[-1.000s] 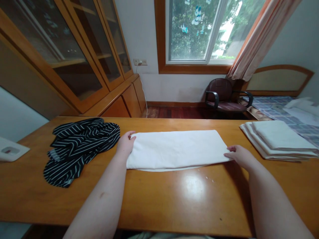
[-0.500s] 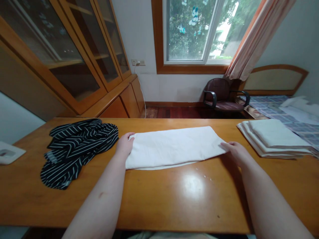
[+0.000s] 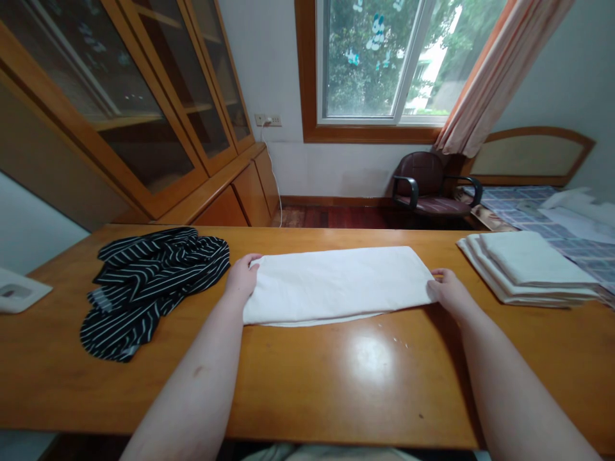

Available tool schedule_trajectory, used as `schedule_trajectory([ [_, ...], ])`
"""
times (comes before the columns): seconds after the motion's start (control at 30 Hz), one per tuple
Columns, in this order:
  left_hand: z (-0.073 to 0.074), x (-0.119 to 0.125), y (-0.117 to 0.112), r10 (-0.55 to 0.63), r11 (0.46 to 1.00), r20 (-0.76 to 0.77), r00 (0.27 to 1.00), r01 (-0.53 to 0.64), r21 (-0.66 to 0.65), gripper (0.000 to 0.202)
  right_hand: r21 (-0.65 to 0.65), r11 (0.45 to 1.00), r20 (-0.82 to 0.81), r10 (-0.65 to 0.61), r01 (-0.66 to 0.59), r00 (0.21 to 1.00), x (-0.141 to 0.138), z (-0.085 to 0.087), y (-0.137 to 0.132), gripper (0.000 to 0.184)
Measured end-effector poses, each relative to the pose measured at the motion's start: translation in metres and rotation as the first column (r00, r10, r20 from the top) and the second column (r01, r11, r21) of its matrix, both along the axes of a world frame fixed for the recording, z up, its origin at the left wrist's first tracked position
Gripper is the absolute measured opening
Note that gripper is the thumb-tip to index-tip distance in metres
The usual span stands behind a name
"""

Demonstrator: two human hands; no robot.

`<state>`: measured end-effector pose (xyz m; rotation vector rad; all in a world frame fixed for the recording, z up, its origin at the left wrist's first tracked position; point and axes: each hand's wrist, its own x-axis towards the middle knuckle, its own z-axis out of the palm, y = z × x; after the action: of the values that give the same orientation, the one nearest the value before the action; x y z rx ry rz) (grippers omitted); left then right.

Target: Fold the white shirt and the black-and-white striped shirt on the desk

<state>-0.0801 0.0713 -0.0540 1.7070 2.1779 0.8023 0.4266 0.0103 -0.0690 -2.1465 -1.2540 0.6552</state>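
A white cloth (image 3: 336, 285), folded into a long strip, lies across the middle of the wooden table (image 3: 307, 384). At its left end, my left hand (image 3: 244, 278) is closed on the edge, thumb on top and the other fingers partly hidden. My right hand (image 3: 446, 291) pinches the right end of the same cloth near its front corner. The layers of the fold show along the near edge.
To the left lies a crumpled black garment with white stripes (image 3: 158, 275). A stack of folded white cloths (image 3: 528, 266) sits at the right. A white object (image 3: 22, 291) rests at the far left edge. Beyond the table stands an armchair (image 3: 425, 182).
The right end of the cloth now lies straighter, its front corner slightly further right. My right hand has shifted its hold a little there; my left hand stays at the left end.
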Motion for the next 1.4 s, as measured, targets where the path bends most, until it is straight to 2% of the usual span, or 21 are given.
schedule_trajectory([
  [0.13, -0.001, -0.001, 0.000, 0.000, 1.000, 0.003, 1.000, 0.000, 0.005, 0.029, -0.048, 0.998, 0.009, -0.037, 0.037, 0.999, -0.001, -0.002, 0.001, 0.041],
  [0.27, 0.000, 0.000, 0.000, 0.018, 1.000, 0.021, 1.000, -0.018, -0.011, 0.030, -0.087, 0.995, 0.160, -0.039, 0.053, 0.986, -0.007, 0.002, 0.003, 0.034],
  [0.43, 0.000, -0.001, 0.000, 0.022, 0.999, 0.004, 1.000, -0.022, -0.032, 0.030, -0.152, 0.987, 0.340, 0.006, 0.049, 0.941, -0.013, 0.006, 0.006, 0.029],
  [0.6, 0.000, -0.002, 0.000, 0.016, 0.999, 0.001, 1.000, -0.016, -0.039, 0.031, -0.238, 0.971, 0.398, 0.067, 0.033, 0.915, -0.017, 0.009, 0.006, 0.027],
  [0.83, 0.002, -0.004, 0.000, 0.000, 0.997, -0.015, 1.000, -0.001, -0.071, 0.030, -0.301, 0.953, 0.415, 0.102, 0.031, 0.904, -0.017, 0.017, 0.002, 0.031],
  [0.97, -0.003, -0.005, 0.002, 0.005, 0.996, -0.074, 0.997, -0.012, -0.088, 0.033, -0.352, 0.936, 0.404, 0.175, -0.025, 0.898, -0.017, 0.031, -0.007, 0.053],
  [1.07, -0.006, -0.005, 0.004, 0.058, 0.994, -0.052, 0.997, -0.063, -0.087, 0.036, -0.303, 0.950, 0.419, 0.201, -0.072, 0.886, -0.019, 0.037, -0.010, 0.055],
  [1.2, -0.005, -0.004, 0.004, 0.074, 0.991, -0.052, 0.996, -0.079, -0.106, 0.035, -0.209, 0.972, 0.459, 0.191, -0.104, 0.868, -0.020, 0.031, -0.005, 0.046],
  [1.4, 0.000, -0.003, 0.000, 0.039, 0.993, -0.077, 0.996, -0.047, -0.106, 0.033, -0.291, 0.955, 0.470, 0.188, -0.050, 0.862, -0.012, 0.011, 0.006, 0.041],
])
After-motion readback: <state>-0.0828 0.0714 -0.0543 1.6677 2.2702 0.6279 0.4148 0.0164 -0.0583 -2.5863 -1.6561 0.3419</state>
